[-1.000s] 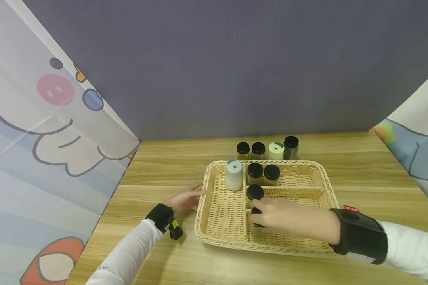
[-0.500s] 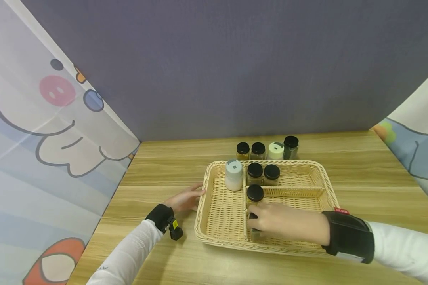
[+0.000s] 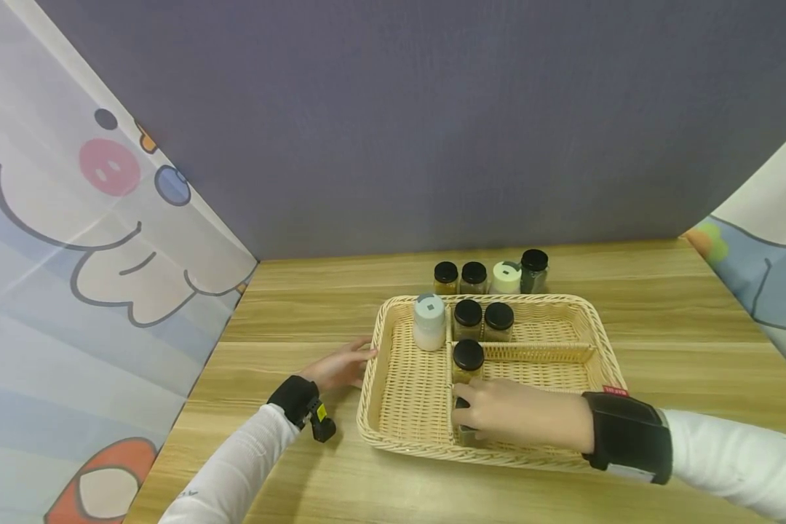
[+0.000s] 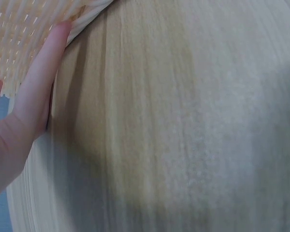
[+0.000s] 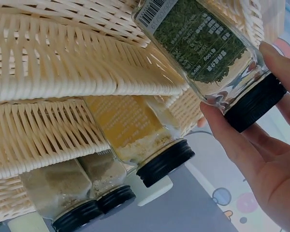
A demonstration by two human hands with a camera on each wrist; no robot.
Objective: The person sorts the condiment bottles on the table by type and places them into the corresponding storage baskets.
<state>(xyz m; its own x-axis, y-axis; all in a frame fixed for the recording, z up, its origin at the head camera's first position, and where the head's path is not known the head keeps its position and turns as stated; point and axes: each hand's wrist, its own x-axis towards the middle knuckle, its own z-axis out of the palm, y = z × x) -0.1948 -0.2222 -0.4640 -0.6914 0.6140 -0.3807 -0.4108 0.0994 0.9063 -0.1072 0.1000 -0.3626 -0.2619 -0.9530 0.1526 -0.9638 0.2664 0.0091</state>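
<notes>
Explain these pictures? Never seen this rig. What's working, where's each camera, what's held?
No robot here: a person works with two bare hands. The head view, taken from the person's head, looks down on a wicker basket on a wooden table. The left wrist view shows the left hand touching the basket's rim. The right wrist view shows the right hand gripping a black-lidded jar of green flakes. Four other jars stand in the basket, one white-capped; four more jars stand on the table behind it.

right hand [image 3: 501, 413]: grips black-lidded clear jar [image 3: 467, 437] | left hand [image 3: 338, 366]: touches pale rectangular wicker basket [image 3: 432, 451] | left compartment [image 3: 414, 397]: upright pale-capped translucent jar [image 3: 429, 326]
</notes>
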